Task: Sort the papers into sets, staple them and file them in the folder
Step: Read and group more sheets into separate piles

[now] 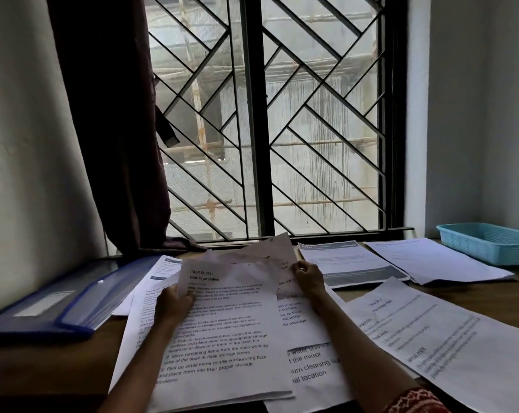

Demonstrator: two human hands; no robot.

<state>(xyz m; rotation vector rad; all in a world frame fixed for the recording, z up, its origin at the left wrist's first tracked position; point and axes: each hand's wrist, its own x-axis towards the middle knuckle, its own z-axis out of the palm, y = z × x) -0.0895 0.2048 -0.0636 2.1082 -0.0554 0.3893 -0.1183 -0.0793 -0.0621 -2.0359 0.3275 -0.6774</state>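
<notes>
My left hand (172,305) grips the left edge of a printed sheet headed "Desk Organization" (225,332), lifted off the desk. My right hand (307,278) pinches the edge of another sheet (270,248) that stands up behind the first. More printed papers (309,362) lie spread under both hands. A blue plastic folder (58,305) lies at the left of the desk. No stapler is in view.
A sheet (449,341) lies at the right front, two more papers (350,260) (437,260) near the window. A light blue plastic tray (490,242) stands at the back right. A dark curtain (112,129) hangs at the left of the barred window.
</notes>
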